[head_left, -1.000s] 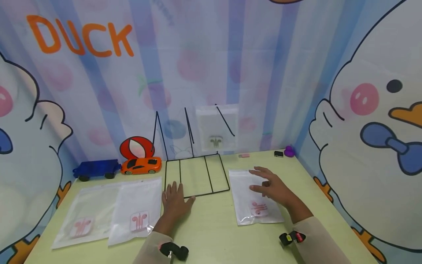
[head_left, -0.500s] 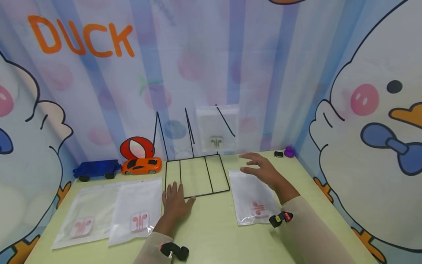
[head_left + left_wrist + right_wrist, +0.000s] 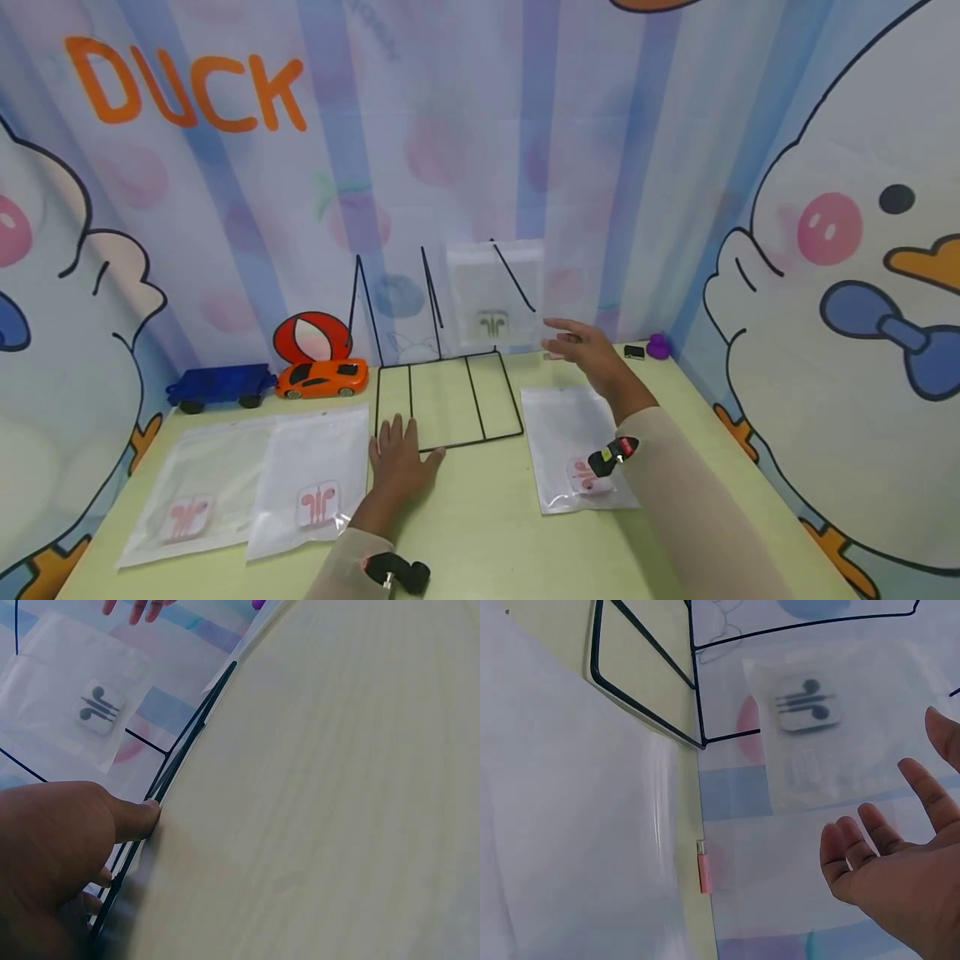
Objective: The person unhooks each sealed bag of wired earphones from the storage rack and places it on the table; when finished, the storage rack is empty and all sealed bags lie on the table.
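My left hand [image 3: 401, 462] lies with spread fingers on the front left part of a black wire rack [image 3: 483, 438]; its thumb touches the front bar in the left wrist view. A translucent zip bag [image 3: 495, 279] with earphones [image 3: 492, 323] in it hangs on the rack's right upright. Just right of that bag, my right hand [image 3: 911, 862] is raised, its fingers parted and slightly bent, holding nothing. Beneath the right forearm lies a white zip bag [image 3: 558, 433] with pink earphones [image 3: 581, 477] in it.
Two more zip bags [image 3: 206, 475] with pink earphones lie overlapping on the left. Along the back stand a blue toy wagon [image 3: 225, 383] and an orange toy car [image 3: 322, 379]. A pink USB stick [image 3: 705, 874], a small black item [image 3: 634, 352] and a purple toy [image 3: 658, 346] sit back right.
My right hand has moved from above the right-hand white bag, back and slightly left, to beside the hanging bag. The left hand has stayed in place on the rack.
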The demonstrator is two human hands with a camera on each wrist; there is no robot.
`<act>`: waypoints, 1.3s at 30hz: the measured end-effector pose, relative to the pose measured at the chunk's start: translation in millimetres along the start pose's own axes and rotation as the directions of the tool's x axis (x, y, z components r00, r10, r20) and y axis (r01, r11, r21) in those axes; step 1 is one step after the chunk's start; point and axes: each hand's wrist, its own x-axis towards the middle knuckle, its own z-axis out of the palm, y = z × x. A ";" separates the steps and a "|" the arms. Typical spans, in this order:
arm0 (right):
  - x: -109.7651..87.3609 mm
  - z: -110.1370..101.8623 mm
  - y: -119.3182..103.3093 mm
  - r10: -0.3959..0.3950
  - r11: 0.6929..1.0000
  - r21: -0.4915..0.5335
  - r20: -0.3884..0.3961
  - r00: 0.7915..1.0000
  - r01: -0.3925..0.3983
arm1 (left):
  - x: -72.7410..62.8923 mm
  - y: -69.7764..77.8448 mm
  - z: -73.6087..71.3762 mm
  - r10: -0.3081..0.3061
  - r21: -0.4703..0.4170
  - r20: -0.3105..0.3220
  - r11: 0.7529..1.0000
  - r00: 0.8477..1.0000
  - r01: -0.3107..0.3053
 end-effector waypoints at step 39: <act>45.3 39.4 6.9 0.014 0.981 -0.193 0.076 0.997 0.001 | -0.5 -2.7 2.3 0.011 -0.012 -0.002 1.000 1.000 -0.011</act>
